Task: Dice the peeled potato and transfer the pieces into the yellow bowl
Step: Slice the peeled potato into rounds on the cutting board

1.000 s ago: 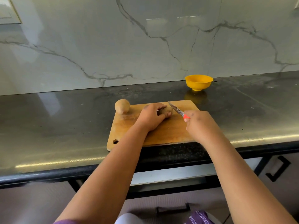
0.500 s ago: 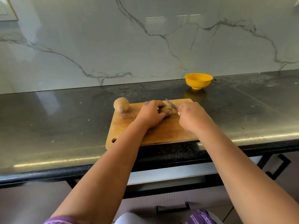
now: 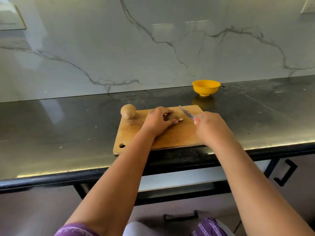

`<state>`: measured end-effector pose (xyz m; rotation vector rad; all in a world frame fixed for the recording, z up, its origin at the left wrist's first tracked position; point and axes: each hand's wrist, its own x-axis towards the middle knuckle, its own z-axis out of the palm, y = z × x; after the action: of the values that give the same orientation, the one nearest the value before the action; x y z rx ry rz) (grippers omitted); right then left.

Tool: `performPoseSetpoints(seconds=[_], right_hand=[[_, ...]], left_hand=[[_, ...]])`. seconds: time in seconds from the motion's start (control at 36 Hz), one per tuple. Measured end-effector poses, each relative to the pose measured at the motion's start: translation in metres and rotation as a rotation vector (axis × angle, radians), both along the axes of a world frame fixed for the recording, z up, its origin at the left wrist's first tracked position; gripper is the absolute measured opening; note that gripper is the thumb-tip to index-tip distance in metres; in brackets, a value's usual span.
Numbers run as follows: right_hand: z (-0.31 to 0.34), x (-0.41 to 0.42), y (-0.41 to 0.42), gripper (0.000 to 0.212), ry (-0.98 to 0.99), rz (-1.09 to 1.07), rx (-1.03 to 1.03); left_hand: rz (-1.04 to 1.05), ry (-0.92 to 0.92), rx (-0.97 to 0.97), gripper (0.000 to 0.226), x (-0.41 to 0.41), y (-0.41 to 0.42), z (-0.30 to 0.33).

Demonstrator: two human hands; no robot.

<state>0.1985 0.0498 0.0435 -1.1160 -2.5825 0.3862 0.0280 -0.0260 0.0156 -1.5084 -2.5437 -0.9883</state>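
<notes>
Currently I am working from the head view alone, looking forward and down at a dark countertop (image 3: 51, 133) backed by a marble wall (image 3: 153, 48).

1. Left hand (image 3: 159, 121): it is resting on the wooden cutting board (image 3: 170, 138), fingers curled down over a potato piece (image 3: 169, 116) that is mostly hidden beneath them. It is gripping that piece against the board. A small pale slice (image 3: 181, 119) is lying on the board just beside the fingertips.

2. Right hand (image 3: 211, 127): it is wrapped closed around the handle of a knife (image 3: 187, 114); only a bit of orange handle is showing at the thumb side. The blade is pointing up and to the left, away from me, and is lying over the far right part of the board, near the left hand but apart from it. I cannot tell whether the blade is touching the board.

3. Whole potato (image 3: 128, 111): it is sitting at the far left corner of the board, well apart from both hands.

4. Yellow bowl (image 3: 205, 87): it is standing upright on the countertop beyond the board's far right corner, near the wall. I cannot see its contents.

5. Board position: it is lying at the counter's front edge, its hanging hole (image 3: 122, 145) at the near left corner.
</notes>
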Motion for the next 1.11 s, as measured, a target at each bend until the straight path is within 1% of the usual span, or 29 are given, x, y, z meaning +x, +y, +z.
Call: performPoseSetpoints(seconds=[0.06,0.22,0.36,0.47,0.56,0.67,0.78,0.83,0.89,0.92,1.03,1.11], right_hand=[[-0.002,0.001,-0.004,0.022,0.059,0.018,0.003],[-0.009,-0.002,-0.013,0.033,0.042,0.028,-0.032],[0.001,-0.012,-0.021,0.03,-0.066,0.022,-0.023],[0.008,-0.025,-0.023,0.031,-0.088,0.009,-0.028],[0.011,-0.029,-0.021,0.035,-0.105,-0.006,-0.046],[0.003,-0.027,-0.023,0.036,-0.183,0.02,-0.039],[0.006,-0.022,-0.027,0.037,-0.256,0.018,-0.039],[0.011,-0.014,-0.022,0.032,-0.27,0.016,-0.055],[0.012,-0.003,-0.014,0.018,-0.245,0.027,-0.057],[0.011,0.002,-0.009,0.013,-0.202,0.034,-0.044],[0.006,0.007,-0.004,0.027,0.019,0.007,-0.006],[0.003,0.0,-0.01,0.029,0.05,0.037,-0.005]], left_hand=[[0.009,-0.006,0.0,0.054,-0.001,0.0,0.0],[0.02,-0.021,0.027,0.054,-0.003,0.001,-0.002],[0.007,0.007,0.048,0.052,-0.003,0.003,-0.002],[0.007,0.03,0.041,0.051,-0.003,0.006,-0.003],[0.02,0.018,0.037,0.053,-0.004,0.006,-0.003],[0.057,-0.021,0.047,0.054,-0.008,0.005,-0.003],[0.047,-0.025,0.058,0.053,-0.005,0.003,-0.003],[0.044,-0.019,0.055,0.053,-0.003,0.002,-0.002],[0.042,-0.024,0.05,0.054,-0.003,0.001,-0.002],[0.038,-0.026,0.043,0.054,-0.003,0.0,-0.002],[0.036,-0.032,0.014,0.054,-0.004,0.0,-0.001],[0.04,-0.026,0.012,0.054,-0.003,0.0,0.0]])
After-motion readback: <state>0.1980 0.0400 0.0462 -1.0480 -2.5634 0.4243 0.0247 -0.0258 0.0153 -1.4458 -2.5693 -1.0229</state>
